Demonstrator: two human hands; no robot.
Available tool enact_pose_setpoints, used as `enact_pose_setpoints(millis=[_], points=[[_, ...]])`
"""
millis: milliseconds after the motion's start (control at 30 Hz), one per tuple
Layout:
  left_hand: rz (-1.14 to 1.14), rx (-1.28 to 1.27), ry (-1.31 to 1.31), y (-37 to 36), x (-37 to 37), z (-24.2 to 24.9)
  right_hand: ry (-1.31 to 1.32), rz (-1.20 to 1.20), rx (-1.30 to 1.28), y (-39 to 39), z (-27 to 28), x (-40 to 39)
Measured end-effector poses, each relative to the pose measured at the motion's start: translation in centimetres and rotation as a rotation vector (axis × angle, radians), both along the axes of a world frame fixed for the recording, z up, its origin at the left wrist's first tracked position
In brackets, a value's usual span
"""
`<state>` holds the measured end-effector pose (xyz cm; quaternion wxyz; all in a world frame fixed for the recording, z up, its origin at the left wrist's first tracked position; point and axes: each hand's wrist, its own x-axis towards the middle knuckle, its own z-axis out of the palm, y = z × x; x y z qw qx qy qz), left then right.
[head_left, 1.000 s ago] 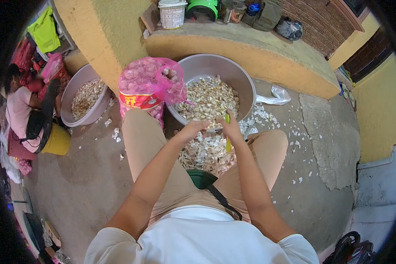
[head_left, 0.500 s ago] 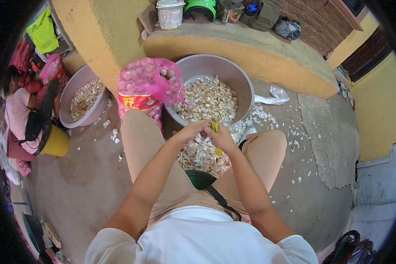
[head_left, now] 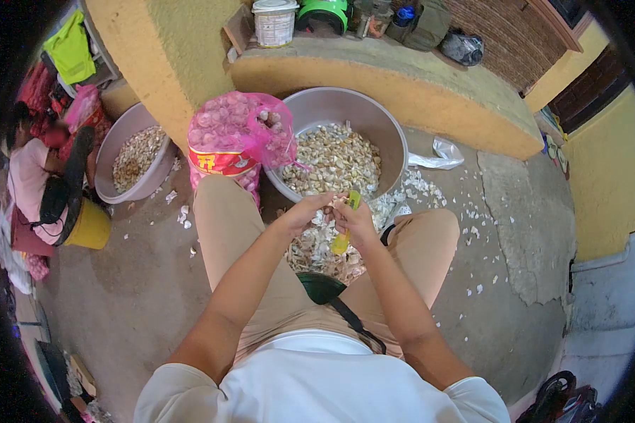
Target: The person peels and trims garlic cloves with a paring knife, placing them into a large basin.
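My right hand (head_left: 357,220) is closed around a slim yellow tool (head_left: 341,244) that looks like a cutter knife; its ends show above and below the fingers. My left hand (head_left: 309,213), fingertips pinched, meets the right one and grips a small pale garlic piece (head_left: 336,202), mostly covered by fingers. Both hands are over my lap, just short of a big grey basin (head_left: 395,134) with many garlic cloves (head_left: 335,158) in it. Beneath the hands lies a heap of papery garlic skins (head_left: 321,250) between my legs.
A pink mesh sack of garlic bulbs (head_left: 222,123) stands left of the basin. Skin scraps litter the floor (head_left: 501,254). At left, a person (head_left: 35,176) sits near a second basin (head_left: 106,173) and a yellow bucket (head_left: 92,225). A ledge (head_left: 388,63) runs behind.
The yellow tool has turned in my right hand, and more of it shows at both ends. Both hands stay close together in nearly the same place.
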<state>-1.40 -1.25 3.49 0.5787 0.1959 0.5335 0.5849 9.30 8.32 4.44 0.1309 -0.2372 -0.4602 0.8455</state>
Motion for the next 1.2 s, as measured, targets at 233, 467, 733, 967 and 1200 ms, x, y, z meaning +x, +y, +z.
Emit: enact_pose_setpoints(millis=[233, 467, 733, 967, 1200], points=[[0.315, 0.055, -0.050, 0.5, -1.0, -1.6, -0.059, -0.181, 0.007, 0.5, -1.7, -0.3], [0.261, -0.060, 0.077, 0.1, -0.6, 0.7, -0.694, 0.460, 0.647, 4.2, -5.1, -0.4], [0.110, -0.120, 0.232, 0.6, -0.9, -2.9, -0.313, -0.035, 0.490, 3.6, -1.4, -1.4], [0.043, -0.212, 0.186, 0.9, 0.5, -4.1, -0.234, 0.271, 1.163, 1.9, -2.2, -0.4], [-0.133, -0.247, 0.174, 0.6, -0.3, -3.1, -0.179, 0.234, 0.961, 1.8, -1.6, -0.3]])
